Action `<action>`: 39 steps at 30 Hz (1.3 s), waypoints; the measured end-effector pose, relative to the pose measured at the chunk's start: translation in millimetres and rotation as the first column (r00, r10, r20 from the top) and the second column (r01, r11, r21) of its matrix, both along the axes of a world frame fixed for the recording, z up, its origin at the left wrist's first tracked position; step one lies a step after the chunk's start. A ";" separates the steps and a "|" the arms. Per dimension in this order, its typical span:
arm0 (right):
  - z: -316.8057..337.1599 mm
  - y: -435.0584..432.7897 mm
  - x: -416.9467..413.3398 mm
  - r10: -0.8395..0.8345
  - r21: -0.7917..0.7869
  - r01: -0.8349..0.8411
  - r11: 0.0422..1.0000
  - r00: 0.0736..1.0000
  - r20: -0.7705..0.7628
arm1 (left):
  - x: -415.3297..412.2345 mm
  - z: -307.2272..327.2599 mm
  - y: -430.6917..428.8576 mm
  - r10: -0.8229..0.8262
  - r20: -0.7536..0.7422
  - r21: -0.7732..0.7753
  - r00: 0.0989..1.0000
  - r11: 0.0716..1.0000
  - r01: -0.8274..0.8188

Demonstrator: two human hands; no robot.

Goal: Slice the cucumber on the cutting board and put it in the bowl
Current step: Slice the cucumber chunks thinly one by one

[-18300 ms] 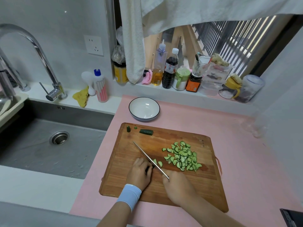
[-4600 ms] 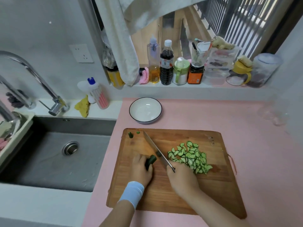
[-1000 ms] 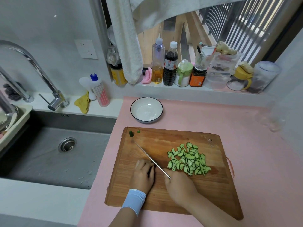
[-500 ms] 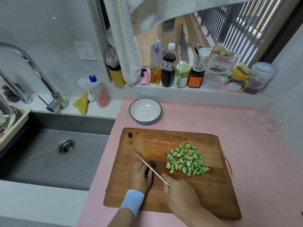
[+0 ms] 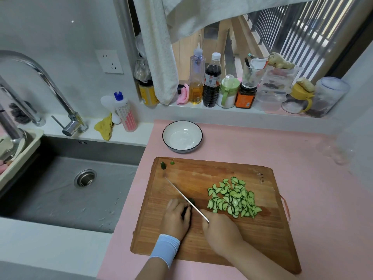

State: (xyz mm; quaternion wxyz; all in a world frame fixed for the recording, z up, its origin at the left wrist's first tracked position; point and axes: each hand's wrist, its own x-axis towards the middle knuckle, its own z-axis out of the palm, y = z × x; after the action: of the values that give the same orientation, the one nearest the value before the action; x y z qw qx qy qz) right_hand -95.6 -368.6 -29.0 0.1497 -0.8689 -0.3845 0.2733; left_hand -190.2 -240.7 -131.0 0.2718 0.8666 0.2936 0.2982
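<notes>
L hand (image 5: 177,217) holds the cucumber stub (image 5: 192,201), R hand (image 5: 220,229) grips the knife (image 5: 184,198), tip at 11 o'clock; best tuck fingertips back & cut thin, straight down.

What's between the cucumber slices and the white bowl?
In the head view, nothing: only bare cutting board and a strip of pink counter separate the slices from the bowl.

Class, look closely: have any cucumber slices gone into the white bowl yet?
No, the bowl is empty; the slices lie heaped on the cutting board.
</notes>
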 end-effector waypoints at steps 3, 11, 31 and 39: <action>0.4 -0.6 -0.4 0.009 0.002 -0.009 1.000 1.000 -0.001 | -1.5 0.6 -2.5 0.005 -0.007 0.020 1.000 1.000 -0.005; 0.5 -6.6 -10.1 -0.012 0.024 0.011 1.000 0.998 0.060 | -1.7 -1.7 -0.6 0.007 -0.005 0.003 1.000 1.000 -0.007; 7.9 -5.0 -9.8 -0.006 0.028 0.006 1.000 1.000 0.003 | -2.7 3.0 -2.0 0.013 -0.001 -0.008 1.000 1.000 -0.013; 5.6 -1.4 -8.8 -0.009 0.006 0.009 1.000 1.000 -0.002 | -4.5 3.1 -3.1 0.017 -0.004 0.014 1.000 1.000 -0.017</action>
State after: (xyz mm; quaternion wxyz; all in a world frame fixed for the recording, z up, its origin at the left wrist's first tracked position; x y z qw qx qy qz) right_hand -104.4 -370.0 -23.4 0.1539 -0.8700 -0.3812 0.2722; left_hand -194.6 -243.8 -127.9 0.2627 0.8666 0.2992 0.3008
